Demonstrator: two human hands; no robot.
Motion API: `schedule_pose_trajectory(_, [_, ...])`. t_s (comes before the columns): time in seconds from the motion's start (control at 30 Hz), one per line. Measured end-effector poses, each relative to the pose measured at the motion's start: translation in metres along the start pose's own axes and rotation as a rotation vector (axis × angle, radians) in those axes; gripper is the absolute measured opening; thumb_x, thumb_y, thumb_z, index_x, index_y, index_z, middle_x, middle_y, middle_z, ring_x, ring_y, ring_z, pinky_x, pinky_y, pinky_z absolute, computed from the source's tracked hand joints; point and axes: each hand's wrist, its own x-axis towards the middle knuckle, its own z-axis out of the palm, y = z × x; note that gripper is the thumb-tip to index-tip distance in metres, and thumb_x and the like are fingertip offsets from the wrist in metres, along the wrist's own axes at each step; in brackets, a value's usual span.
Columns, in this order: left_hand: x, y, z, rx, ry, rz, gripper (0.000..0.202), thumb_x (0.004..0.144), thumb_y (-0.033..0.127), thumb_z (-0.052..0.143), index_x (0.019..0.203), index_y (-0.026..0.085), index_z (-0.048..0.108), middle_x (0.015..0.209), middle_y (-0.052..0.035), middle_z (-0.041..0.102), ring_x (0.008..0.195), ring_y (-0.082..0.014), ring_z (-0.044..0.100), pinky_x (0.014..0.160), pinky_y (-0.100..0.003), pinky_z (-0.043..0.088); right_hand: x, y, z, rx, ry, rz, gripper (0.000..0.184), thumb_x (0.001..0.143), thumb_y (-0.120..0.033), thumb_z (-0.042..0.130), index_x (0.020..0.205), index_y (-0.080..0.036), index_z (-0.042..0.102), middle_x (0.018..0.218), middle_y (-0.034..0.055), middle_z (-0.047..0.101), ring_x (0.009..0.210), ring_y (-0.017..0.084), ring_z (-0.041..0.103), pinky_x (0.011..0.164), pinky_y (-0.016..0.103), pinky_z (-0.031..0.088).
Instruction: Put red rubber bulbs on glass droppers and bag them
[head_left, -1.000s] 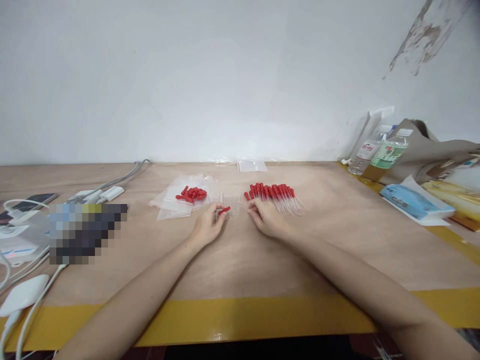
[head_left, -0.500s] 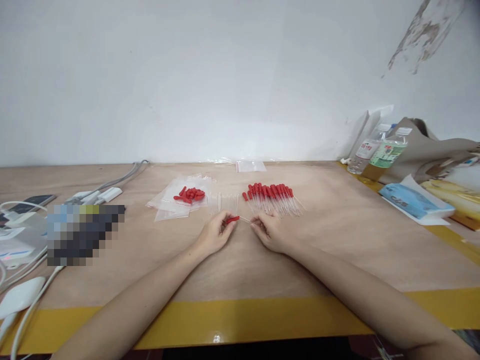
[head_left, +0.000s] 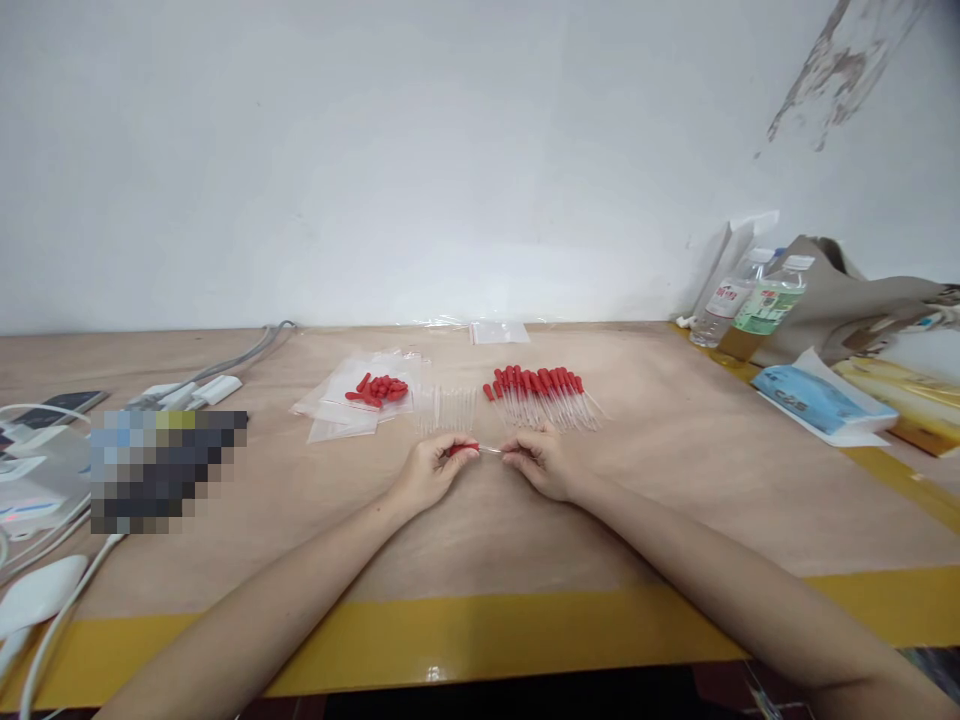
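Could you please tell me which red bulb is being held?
The red bulb in the left hand; the loose pile lies on plastic bags, and the rest cap the tubes at right.

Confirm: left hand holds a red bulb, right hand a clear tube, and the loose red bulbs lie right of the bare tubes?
Wrong side: the loose red bulbs lie left of the bare tubes in the head view. Rest stands.

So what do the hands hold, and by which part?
Left hand: a red bulb, around its body. Right hand: a clear tube, by the part away from the bulb.
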Motion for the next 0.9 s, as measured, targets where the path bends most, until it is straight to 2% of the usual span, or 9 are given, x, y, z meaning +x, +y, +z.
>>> schedule_pose_trajectory(0.13, [-0.001,0.007,-0.001,-0.047,-0.086,-0.048,0.02,0.079,0.033,0.053,0.083,0.016,0.063,0.076,-0.0026,0.066,0.068,-0.0134,0.059,0.063,-0.024,0.047,0.002,-0.002,-0.011,-0.048,-0.056,-0.028,0.016,0.084,-0.026,0.048,0.087,-0.021,0.063,0.078,0.0,0.067,0.065,0.012,0.054,0.077,0.031,0.029])
schedule_pose_trajectory(0.33, [-0.002,0.005,-0.001,-0.107,-0.206,-0.089,0.021,0.078,0.034,0.054,0.082,0.015,0.063,0.072,-0.0023,0.064,0.063,-0.0117,0.056,0.059,-0.022,0.044,0.004,-0.003,-0.025,-0.166,-0.11,-0.157,0.023,0.087,-0.026,0.041,0.089,-0.022,0.063,0.084,0.0019,0.067,0.072,0.013,0.056,0.077,0.031,0.024])
schedule_pose_trajectory(0.47, [-0.002,0.006,0.001,-0.052,-0.181,-0.096,0.023,0.078,0.036,0.054,0.081,0.016,0.063,0.069,-0.0011,0.063,0.059,-0.0108,0.054,0.055,-0.022,0.043,0.002,-0.005,-0.023,-0.257,-0.091,-0.171,0.026,0.088,-0.025,0.037,0.09,-0.021,0.063,0.084,0.0034,0.066,0.071,0.014,0.054,0.075,0.032,0.021])
schedule_pose_trajectory(0.67, [-0.005,0.01,0.003,0.036,-0.143,-0.042,0.021,0.077,0.036,0.055,0.082,0.017,0.063,0.074,-0.0019,0.064,0.065,-0.0123,0.056,0.06,-0.023,0.045,0.002,-0.011,-0.015,-0.231,-0.044,-0.159,0.023,0.086,-0.023,0.038,0.084,-0.02,0.06,0.077,0.0009,0.065,0.067,0.013,0.052,0.072,0.031,0.021])
schedule_pose_trajectory(0.9, [-0.008,0.007,0.005,0.111,-0.17,0.023,0.02,0.08,0.035,0.051,0.085,0.019,0.062,0.076,-0.0016,0.064,0.066,-0.0126,0.056,0.061,-0.024,0.045,0.004,-0.017,-0.007,-0.239,-0.133,-0.043,0.027,0.086,-0.025,0.037,0.074,-0.018,0.06,0.064,0.0012,0.062,0.054,0.011,0.045,0.072,0.03,0.025])
